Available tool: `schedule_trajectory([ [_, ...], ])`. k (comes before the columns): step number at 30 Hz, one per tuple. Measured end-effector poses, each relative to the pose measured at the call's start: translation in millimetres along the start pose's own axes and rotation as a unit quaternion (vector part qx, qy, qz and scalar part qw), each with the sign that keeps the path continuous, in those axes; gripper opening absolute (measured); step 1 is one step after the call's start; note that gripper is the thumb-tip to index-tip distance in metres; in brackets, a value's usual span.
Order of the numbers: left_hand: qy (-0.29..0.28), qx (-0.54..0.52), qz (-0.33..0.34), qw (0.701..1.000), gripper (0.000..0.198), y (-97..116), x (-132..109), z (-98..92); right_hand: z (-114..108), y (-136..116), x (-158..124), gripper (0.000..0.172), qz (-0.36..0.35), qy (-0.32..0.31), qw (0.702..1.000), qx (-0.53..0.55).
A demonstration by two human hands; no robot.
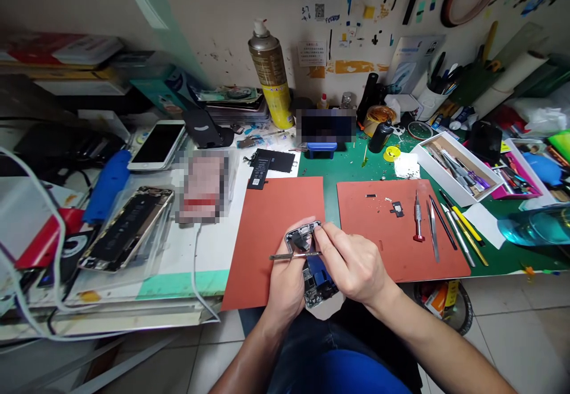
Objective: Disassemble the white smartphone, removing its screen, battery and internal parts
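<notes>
An opened phone housing (318,275) with bare inner parts is gripped along its side by my left hand (287,287), above my lap at the table edge. The fingers of my right hand (356,260) are pinched together at the housing's top right corner; whatever they may hold there is hidden. Across the phone lies a thin metal tool (289,256), its tip pointing left; which hand bears it I cannot tell. Under the phone's lower end a pale rounded piece (327,308) shows. Behind my hands are two red-brown mats, the left mat (285,204) and the right mat (356,204).
On the right mat lie a screwdriver (418,219), tweezers (432,231) and small parts (396,209). Loose black batteries (262,168) lie behind the left mat. Another opened phone (129,228) and a white phone (158,143) are at left. A spray can (271,73) stands behind.
</notes>
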State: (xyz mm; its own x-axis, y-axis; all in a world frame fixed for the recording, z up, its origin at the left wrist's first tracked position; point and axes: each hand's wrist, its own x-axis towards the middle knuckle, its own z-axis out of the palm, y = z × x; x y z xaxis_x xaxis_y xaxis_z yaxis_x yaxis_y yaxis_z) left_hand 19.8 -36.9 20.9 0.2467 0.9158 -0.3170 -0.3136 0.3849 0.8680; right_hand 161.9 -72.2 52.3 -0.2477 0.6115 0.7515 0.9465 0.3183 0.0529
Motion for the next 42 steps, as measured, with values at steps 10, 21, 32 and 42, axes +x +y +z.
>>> schedule_trajectory([
  [10, -0.001, 0.000, -0.018, 1.000, 0.051, 12, -2, 6.8, 6, 13, -7, 0.030, -0.069, -0.015, 0.997, 0.010],
  [21, 0.001, -0.046, -0.078, 0.996, 0.060, 9, -1, 3.5, 7, 15, -7, 0.024, -0.115, 0.011, 0.993, -0.017],
  [32, 0.004, -0.059, -0.084, 0.995, 0.059, 16, 0, 4.2, 0, 25, -17, 0.033, 0.010, 0.025, 0.994, 0.104],
  [42, -0.054, -0.163, -0.139, 0.975, 0.065, 18, 4, -1.8, -62, 55, -68, 0.042, 0.016, -0.130, 0.990, -0.044],
])
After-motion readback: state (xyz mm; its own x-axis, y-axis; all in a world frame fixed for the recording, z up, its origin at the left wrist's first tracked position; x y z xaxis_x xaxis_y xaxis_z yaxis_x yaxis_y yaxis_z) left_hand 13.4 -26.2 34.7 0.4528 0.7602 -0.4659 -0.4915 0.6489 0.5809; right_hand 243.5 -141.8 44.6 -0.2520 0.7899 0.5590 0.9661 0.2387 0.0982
